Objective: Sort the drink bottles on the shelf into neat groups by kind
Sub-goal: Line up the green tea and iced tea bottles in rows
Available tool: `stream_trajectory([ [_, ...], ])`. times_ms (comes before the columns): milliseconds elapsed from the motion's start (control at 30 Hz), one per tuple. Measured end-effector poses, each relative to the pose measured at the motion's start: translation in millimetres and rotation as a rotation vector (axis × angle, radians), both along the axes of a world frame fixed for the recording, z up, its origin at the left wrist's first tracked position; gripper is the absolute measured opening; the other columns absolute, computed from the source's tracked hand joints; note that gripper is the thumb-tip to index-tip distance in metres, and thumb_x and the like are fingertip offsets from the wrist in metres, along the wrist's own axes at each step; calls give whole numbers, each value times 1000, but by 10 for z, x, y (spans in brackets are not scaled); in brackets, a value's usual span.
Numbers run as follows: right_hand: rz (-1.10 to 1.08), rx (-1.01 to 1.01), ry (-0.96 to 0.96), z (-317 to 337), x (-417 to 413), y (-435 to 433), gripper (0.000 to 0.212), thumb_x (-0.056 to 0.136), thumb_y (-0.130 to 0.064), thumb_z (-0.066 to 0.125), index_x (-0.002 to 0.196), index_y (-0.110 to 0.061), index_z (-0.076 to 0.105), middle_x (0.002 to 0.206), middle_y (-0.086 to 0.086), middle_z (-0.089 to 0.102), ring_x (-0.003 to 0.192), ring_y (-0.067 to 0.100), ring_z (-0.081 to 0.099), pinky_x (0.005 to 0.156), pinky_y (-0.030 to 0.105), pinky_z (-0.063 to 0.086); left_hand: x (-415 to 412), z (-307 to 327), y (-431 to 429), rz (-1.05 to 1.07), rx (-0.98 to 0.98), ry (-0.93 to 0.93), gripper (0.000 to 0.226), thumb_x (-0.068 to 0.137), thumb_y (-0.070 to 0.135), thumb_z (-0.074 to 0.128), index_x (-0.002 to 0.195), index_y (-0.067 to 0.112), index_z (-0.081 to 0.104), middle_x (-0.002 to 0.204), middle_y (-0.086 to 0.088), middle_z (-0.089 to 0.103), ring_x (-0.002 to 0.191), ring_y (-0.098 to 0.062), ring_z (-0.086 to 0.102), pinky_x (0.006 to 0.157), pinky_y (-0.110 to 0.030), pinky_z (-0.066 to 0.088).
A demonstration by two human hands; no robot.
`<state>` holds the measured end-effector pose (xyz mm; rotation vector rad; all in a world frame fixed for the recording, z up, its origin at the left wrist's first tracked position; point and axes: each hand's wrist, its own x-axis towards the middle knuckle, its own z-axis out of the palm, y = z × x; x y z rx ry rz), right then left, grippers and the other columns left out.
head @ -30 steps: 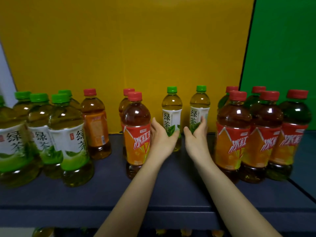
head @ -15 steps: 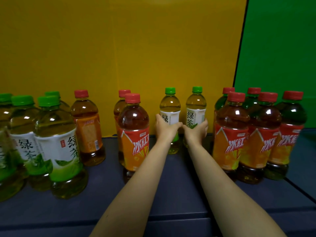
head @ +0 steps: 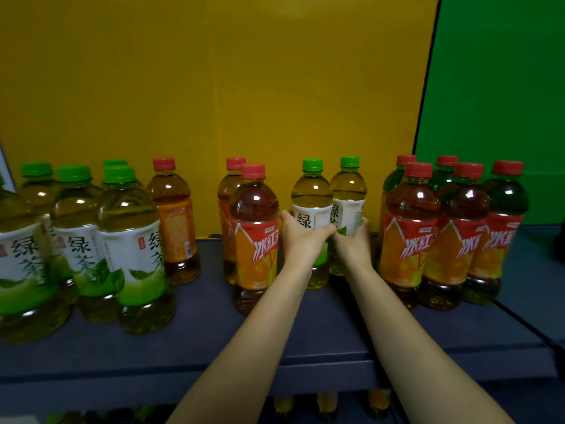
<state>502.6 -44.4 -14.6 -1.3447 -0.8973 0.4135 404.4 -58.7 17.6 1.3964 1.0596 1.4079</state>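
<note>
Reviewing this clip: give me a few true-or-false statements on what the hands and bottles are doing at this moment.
1. The left hand grips a green-capped bottle, and the right hand grips a second green-capped bottle. True.
2. Those two bottles stand at the shelf's left end. False: they are mid-shelf, between a front red-capped bottle and the red-capped cluster.
3. A lone red-capped bottle stands beside the green-capped group at the left. True.
4. The whole back wall is yellow. False: a green panel sits to the right of the yellow one.
</note>
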Motion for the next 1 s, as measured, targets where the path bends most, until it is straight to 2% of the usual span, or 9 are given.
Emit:
stream_trajectory([
  [100,29,15,-27,-62,-4,-115,52,71,-17,68,117,-5,48,111,13,63,102,26,62,87,45,52,-80,-40,-128,-15,60,10,66,57,14,83,111,9,45,106,-7,59,97,-20,58,84,-36,50],
  [200,60,25,-66,-126,5,-202,60,64,-38,68,115,-12,52,106,6,67,99,21,65,85,47,54,-159,-89,-238,-30,111,20,66,57,19,85,110,10,47,105,-7,61,98,-20,60,87,-39,51],
  [267,91,43,-76,-166,8,-247,65,61,-45,68,116,-16,53,108,2,67,100,19,65,86,48,54,-212,-116,-311,-36,141,39,64,57,24,86,107,13,48,104,-5,62,97,-20,61,86,-42,53],
  [433,190,57,-48,-165,-52,-463,70,63,-42,73,125,-22,48,117,0,63,108,16,61,90,45,52,-338,-144,-482,-69,183,60,61,58,32,85,106,18,50,104,-1,63,99,-18,60,87,-41,53],
  [533,233,60,-47,-179,-60,-567,76,60,-48,74,127,-23,48,119,-1,63,109,17,61,91,47,51,-402,-140,-596,-94,200,63,69,50,44,82,107,19,53,103,1,64,97,-15,62,85,-43,54],
  [633,261,79,-64,-127,-127,-804,73,61,-48,72,125,-21,50,120,0,62,111,15,59,94,46,50,-452,-144,-742,-93,223,46,75,46,50,80,110,20,54,104,3,65,97,-12,63,85,-40,55],
  [767,311,120,-79,-66,-250,-1157,60,73,-36,73,123,-15,47,121,4,59,111,15,58,96,42,48,-581,-175,-1017,-91,286,-25,63,58,29,86,113,18,57,106,3,66,99,-10,63,85,-37,55],
  [900,306,177,-94,-5,-487,-1525,75,64,-53,67,124,-15,42,113,-1,61,106,13,60,92,44,51,-890,-165,-1303,-11,323,-106,61,58,23,87,113,17,59,104,3,69,97,-10,65,79,-25,55],
  [1000,326,215,-147,96,-704,-1710,71,65,-50,66,123,-18,42,109,-10,60,104,7,59,92,41,51,-1242,-72,-1456,90,349,-105,56,58,23,86,107,19,61,99,6,70,92,-6,66,74,-19,54],
])
